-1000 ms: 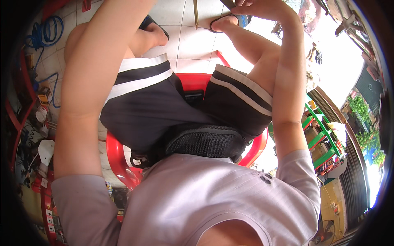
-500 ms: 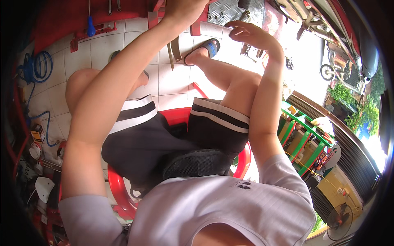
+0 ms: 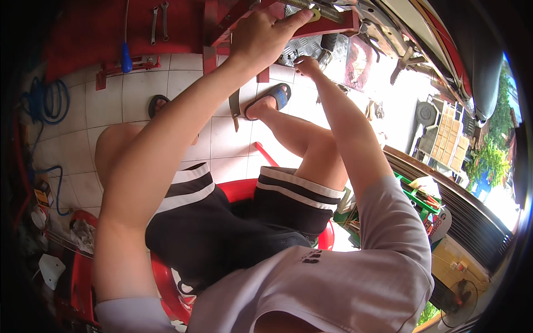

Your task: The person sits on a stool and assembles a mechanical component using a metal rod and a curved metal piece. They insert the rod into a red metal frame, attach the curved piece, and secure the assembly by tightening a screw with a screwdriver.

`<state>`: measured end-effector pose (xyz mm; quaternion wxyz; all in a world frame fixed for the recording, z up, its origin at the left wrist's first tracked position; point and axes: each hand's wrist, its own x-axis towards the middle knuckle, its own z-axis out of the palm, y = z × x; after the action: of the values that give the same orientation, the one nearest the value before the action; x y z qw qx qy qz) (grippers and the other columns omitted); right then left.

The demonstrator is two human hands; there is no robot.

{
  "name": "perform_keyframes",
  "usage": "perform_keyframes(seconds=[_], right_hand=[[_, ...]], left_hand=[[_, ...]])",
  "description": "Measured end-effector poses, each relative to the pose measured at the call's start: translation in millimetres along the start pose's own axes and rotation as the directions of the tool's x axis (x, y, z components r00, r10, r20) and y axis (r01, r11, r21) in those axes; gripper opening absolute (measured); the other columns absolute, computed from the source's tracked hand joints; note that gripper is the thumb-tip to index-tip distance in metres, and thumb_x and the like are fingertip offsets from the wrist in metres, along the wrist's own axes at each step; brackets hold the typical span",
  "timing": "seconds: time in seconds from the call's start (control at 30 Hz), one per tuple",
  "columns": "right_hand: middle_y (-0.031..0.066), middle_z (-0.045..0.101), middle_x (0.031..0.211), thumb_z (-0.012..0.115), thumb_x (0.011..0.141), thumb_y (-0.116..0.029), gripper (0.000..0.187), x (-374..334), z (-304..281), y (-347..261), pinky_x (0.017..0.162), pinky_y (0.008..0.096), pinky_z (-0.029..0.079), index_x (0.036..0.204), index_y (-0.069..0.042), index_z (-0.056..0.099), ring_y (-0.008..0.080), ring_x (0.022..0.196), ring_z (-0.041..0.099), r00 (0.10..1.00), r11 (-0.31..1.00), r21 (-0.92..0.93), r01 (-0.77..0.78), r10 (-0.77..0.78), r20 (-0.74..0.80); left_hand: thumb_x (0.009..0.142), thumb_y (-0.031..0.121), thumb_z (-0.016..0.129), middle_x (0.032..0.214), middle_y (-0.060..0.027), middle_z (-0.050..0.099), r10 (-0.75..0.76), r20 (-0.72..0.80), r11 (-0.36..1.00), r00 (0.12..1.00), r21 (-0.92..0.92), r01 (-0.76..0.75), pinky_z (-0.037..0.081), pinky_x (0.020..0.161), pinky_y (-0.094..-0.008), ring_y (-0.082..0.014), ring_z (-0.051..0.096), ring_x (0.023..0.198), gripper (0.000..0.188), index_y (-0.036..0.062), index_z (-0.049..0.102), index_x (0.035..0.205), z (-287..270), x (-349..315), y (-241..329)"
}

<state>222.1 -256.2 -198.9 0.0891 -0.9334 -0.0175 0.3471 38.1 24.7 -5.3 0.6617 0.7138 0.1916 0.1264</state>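
My left hand (image 3: 261,40) is raised at the top centre, beside a red metal frame (image 3: 222,25). Its thumb presses a small yellowish ring-shaped piece (image 3: 316,15) next to a threaded rod (image 3: 331,14); the other fingers are largely hidden. Lower and to the right, my right hand (image 3: 306,65) has its fingers curled in near a dark part below the frame. What those fingers hold, if anything, is too small to make out. A black cylindrical grip (image 3: 328,42) lies just beyond that hand.
Two wrenches (image 3: 160,25) and a blue-handled screwdriver (image 3: 126,58) hang at the red panel. A coiled blue hose (image 3: 49,100) lies left. I sit on a red chair (image 3: 239,190). Vehicle bodywork (image 3: 461,61) overhangs the right; a green rack (image 3: 425,201) stands behind my right arm.
The view has shifted, showing more of the red frame. My right hand has gone from spread fingers to curled ones, closer to my left hand. Outside, a loaded vehicle appears where a motorbike was.
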Motion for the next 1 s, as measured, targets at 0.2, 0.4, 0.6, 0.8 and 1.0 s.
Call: perform_keyframes(seconds=[0.2, 0.4, 0.6, 0.8, 1.0], right_hand=[[0.0151, 0.068, 0.101, 0.066, 0.072, -0.019, 0.029, 6, 27, -21, 0.086, 0.0398, 0.051, 0.101, -0.016, 0.069, 0.0311, 0.099, 0.064, 0.878, 0.998, -0.055, -0.039, 0.008, -0.478], [0.0131, 0.067, 0.104, 0.066, 0.074, -0.017, 0.030, 19, 19, -7, 0.084, 0.0409, 0.051, 0.103, -0.020, 0.067, 0.0303, 0.101, 0.063, 0.916, 0.986, -0.164, -0.013, -0.054, -0.398], [0.0167, 0.066, 0.106, 0.059, 0.080, -0.017, 0.023, 23, 21, 5, 0.086, 0.0427, 0.050, 0.102, -0.015, 0.065, 0.0334, 0.104, 0.061, 0.897, 0.992, -0.121, -0.035, -0.022, -0.442], [0.0181, 0.063, 0.106, 0.058, 0.078, -0.014, 0.025, 28, 30, -1, 0.086, 0.0437, 0.049, 0.103, -0.013, 0.064, 0.0340, 0.103, 0.060, 0.883, 0.993, -0.116, 0.033, -0.083, -0.461], [0.0129, 0.061, 0.108, 0.062, 0.073, -0.010, 0.023, 38, 28, 16, 0.087, 0.0420, 0.048, 0.094, -0.014, 0.070, 0.0329, 0.102, 0.060, 0.838, 0.978, -0.166, 0.130, -0.198, -0.508]], left_hand=[[0.080, 0.061, 0.057, 0.046, -0.0034, 0.044, -0.149, 0.194, 0.987, 0.970, 0.080, 0.136, 0.037, 0.045, -0.0323, -0.0148, 0.048, 0.045, 0.061, 0.0052, 0.051, 0.056, -11, -1, 8], [0.090, 0.043, 0.045, 0.047, 0.0031, 0.034, 0.124, 0.158, 0.964, 0.980, -0.253, -0.081, 0.026, 0.042, -0.0259, -0.0058, 0.032, 0.042, 0.045, 0.0060, 0.049, 0.065, -1, -9, -3], [0.089, 0.044, 0.045, 0.045, 0.0061, 0.028, -0.265, 0.408, 0.836, 0.873, -0.355, 0.420, 0.015, 0.036, -0.0251, -0.0047, 0.017, 0.036, 0.048, 0.0080, 0.043, 0.057, -3, -13, 15], [0.084, 0.046, 0.050, 0.058, -0.0189, 0.060, -0.384, 0.338, 0.919, 0.859, 0.054, 0.390, 0.047, 0.062, -0.0392, -0.0262, 0.062, 0.058, 0.058, -0.0060, 0.058, 0.061, 0, -10, 4], [0.088, 0.048, 0.051, 0.045, -0.0068, 0.043, -0.372, 0.424, 0.927, 0.826, 0.118, 0.357, 0.037, 0.050, -0.0362, -0.0155, 0.045, 0.046, 0.061, -0.0023, 0.052, 0.054, 8, -30, 3]])
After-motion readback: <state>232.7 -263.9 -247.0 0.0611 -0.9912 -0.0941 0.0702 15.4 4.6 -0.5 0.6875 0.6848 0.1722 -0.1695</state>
